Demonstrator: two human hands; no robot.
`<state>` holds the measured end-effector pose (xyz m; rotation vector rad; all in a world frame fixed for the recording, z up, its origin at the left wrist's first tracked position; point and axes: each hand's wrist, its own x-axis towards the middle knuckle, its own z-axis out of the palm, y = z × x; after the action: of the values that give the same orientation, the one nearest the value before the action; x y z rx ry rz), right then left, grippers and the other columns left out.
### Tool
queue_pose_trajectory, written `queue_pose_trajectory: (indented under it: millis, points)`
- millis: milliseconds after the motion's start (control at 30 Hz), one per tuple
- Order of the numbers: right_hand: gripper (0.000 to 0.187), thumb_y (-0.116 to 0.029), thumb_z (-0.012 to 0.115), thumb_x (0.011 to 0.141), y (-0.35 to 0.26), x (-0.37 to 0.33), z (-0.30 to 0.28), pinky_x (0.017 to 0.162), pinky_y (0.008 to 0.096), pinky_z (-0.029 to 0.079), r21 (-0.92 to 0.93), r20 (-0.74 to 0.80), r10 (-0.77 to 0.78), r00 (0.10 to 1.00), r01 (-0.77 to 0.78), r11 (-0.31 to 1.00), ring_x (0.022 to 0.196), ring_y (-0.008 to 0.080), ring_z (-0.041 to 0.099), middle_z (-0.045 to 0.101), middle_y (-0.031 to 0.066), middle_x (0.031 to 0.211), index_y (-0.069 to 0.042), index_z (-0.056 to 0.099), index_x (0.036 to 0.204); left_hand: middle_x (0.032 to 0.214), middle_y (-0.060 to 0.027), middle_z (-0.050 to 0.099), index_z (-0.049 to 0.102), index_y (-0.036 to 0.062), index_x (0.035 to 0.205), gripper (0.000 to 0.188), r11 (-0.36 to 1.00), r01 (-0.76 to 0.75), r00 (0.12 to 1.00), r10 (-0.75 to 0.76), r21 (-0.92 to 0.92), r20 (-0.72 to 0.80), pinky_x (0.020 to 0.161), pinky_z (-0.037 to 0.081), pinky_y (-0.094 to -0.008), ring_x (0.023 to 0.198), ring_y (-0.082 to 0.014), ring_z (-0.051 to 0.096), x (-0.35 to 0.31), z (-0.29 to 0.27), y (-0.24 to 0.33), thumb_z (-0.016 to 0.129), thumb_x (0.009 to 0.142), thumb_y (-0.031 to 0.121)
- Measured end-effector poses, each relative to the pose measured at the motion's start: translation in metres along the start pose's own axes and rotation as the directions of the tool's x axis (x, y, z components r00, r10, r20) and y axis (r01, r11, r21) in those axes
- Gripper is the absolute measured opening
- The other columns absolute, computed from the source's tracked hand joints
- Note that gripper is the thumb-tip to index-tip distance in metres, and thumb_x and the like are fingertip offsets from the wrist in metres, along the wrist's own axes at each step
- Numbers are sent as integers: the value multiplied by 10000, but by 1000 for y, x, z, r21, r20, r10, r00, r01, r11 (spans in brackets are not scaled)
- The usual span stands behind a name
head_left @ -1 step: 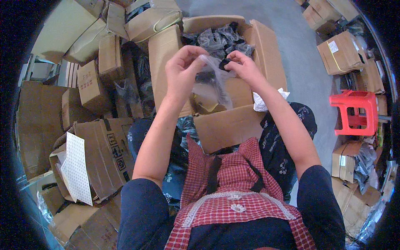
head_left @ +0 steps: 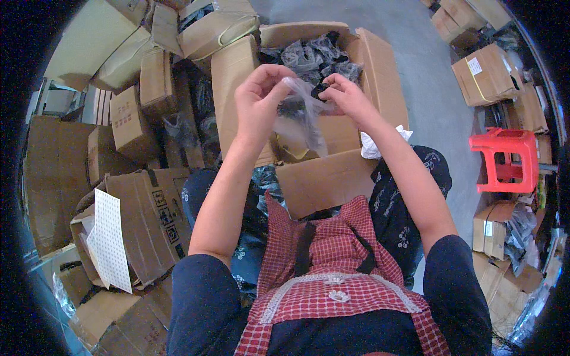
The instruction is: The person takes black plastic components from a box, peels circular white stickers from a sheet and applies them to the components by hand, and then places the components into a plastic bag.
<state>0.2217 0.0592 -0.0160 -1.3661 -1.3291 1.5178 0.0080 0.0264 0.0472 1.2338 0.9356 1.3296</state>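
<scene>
Two bare hands, the left hand (head_left: 261, 98) and the right hand (head_left: 351, 104), meet near the top centre of the frame, above an open cardboard box (head_left: 385, 89). We see the left thumb and fingers pinched on the upper edge of a clear plastic bag (head_left: 313, 118), which hangs down between the hands over the middle of the box. The right hand has its thumb and fingers bent toward each other at the bag's right side, with a small black item (head_left: 320, 89) at the tips; we cannot tell whether it is gripped there or lies just behind. Past the fingertips, in the far part of the box, we make out a heap of dark things in clear bags (head_left: 314, 54), too crumpled for us to identify.

Just beside the right forearm, right of centre, we find a crumpled white wad (head_left: 374, 145) by the box's edge. Lower down, a red checked apron (head_left: 341, 252) covers the lap, between dark trousers (head_left: 409, 202) with pale flower patterns. At the left we see stacked cartons (head_left: 133, 127), and nearer the lower left a white sheet (head_left: 110, 240) leaning on a tilted carton (head_left: 145, 207). On the right side, a red plastic stool (head_left: 527, 160) stands near more boxes (head_left: 484, 74).
</scene>
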Motion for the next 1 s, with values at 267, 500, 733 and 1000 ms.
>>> queue_pose_trajectory:
  millis: [267, 500, 733, 1000]
  points:
    - [388, -87, 611, 863, 0, -2, 2, 731, 388, 600, 213, -152, 28, 988, 5, 977, 837, 218, 653, 598, 130, 999, 32, 438, 1189, 1108, -123, 651, 580, -25, 1146, 277, 975, 4, 973, 47, 220, -225, 890, 490, -317, 1012, -191, 625, 13, -18, -5, 611, 891, 80]
    - [288, -105, 601, 875, -10, -4, -6, 740, 347, 583, 263, -262, -18, 965, 90, 961, 838, 170, 615, 595, 71, 938, 24, 519, 1120, 1411, -136, 449, 389, 78, 1409, 648, 821, 568, 823, -564, 63, -67, 976, 407, -577, 1334, -305, 379, 15, -34, -43, 424, 968, 551]
    - [270, -183, 581, 894, -17, -14, -10, 804, 302, 473, 46, -207, -27, 978, 38, 998, 886, 132, 598, 628, 31, 950, -30, 570, 1117, 1301, -144, 564, 493, 82, 1326, 488, 524, 721, 691, -596, -453, 410, 971, 458, -560, 1164, -335, 562, 8, -18, -57, 412, 992, 428]
    - [397, -169, 686, 843, -45, -41, -4, 818, 329, 513, 28, 232, -37, 972, 31, 999, 993, 125, 587, 625, 56, 1040, -58, 545, 1197, 1225, -122, 623, 524, 86, 1317, 405, 630, 722, 691, -633, -286, 349, 883, 553, -437, 1048, -287, 646, -16, -20, -77, 566, 942, 234]
